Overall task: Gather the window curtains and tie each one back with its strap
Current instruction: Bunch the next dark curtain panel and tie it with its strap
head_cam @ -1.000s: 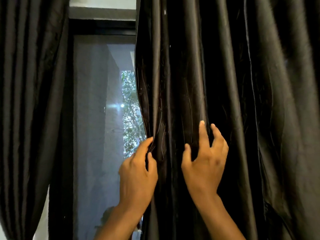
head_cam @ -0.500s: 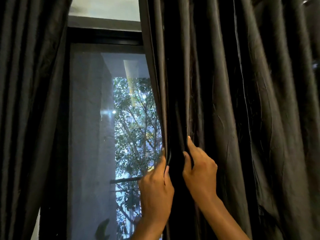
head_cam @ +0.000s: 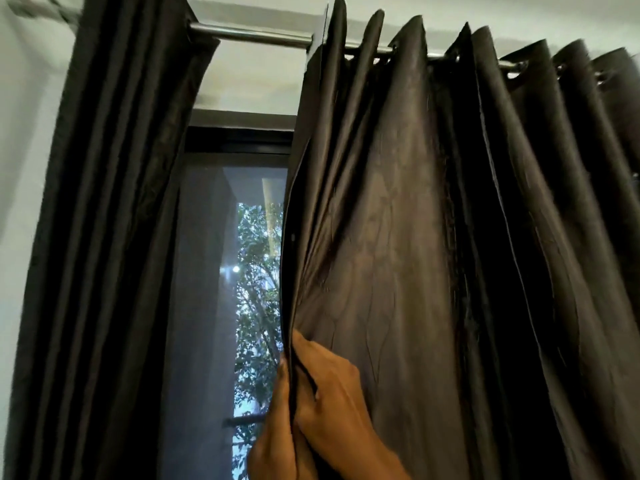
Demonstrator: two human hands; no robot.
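Two hands pinching glossy pleated dark curtain [head_cam: 398, 254] edge, left hand [head_cam: 273, 441], right hand [head_cam: 332, 393]

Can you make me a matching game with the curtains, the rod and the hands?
Things:
1. left curtain
2. right curtain
3. curtain rod
4. left hand

States:
A. shiny metal, along the top
B. hanging free, untouched
C. behind the curtain edge
D. edge pinched between both hands

Pairs: 1-B, 2-D, 3-A, 4-C. The right hand is in front.
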